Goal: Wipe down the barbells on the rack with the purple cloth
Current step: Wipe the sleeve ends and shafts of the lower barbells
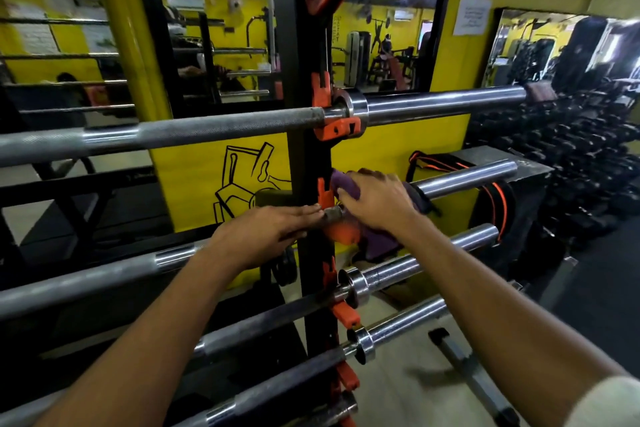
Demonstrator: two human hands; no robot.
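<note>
Several steel barbells lie across a black upright rack [313, 163] on orange hooks. My right hand [377, 203] grips the purple cloth [343, 185] around the collar of the middle barbell [464, 178], just right of the upright. More of the cloth hangs below that wrist. My left hand [266, 230] holds the same bar's shaft left of the upright, fingertips reaching the orange hook [323, 194]. The upper barbell [207, 130] runs above both hands. Lower barbells [391, 274] sit stacked beneath my forearms.
A yellow wall with mirrors stands behind the rack. Dumbbell racks [571, 149] fill the right side. Black and orange straps [498, 198] hang by a grey box on the right. A loose handle [474, 378] lies on the floor at lower right.
</note>
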